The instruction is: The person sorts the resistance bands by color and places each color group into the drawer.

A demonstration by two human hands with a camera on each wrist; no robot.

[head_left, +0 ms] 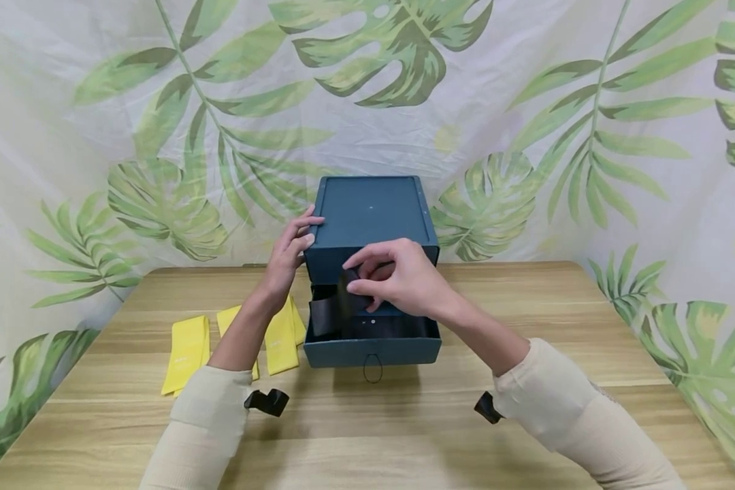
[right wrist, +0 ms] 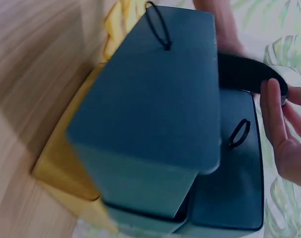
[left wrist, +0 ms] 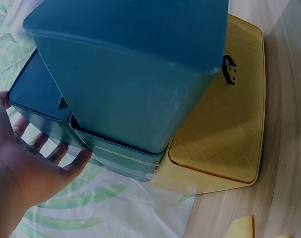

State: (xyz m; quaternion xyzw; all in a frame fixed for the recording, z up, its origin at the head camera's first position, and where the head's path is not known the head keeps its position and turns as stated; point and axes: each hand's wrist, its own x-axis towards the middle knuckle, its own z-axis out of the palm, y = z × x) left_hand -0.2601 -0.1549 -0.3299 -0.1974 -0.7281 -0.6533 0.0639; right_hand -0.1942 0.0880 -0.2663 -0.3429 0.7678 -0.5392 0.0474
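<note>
Head view: hands (head_left: 288, 252) (head_left: 407, 279) flank black strap (head_left: 345, 299) (right pinching).

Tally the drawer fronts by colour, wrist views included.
Blue: 2 (pulled-out drawer, closed upper drawer)
Yellow: 1 (lower drawer)
Total: 3

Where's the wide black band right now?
In the head view, the right hand holds the black band at the open drawer, left of its middle.
</note>
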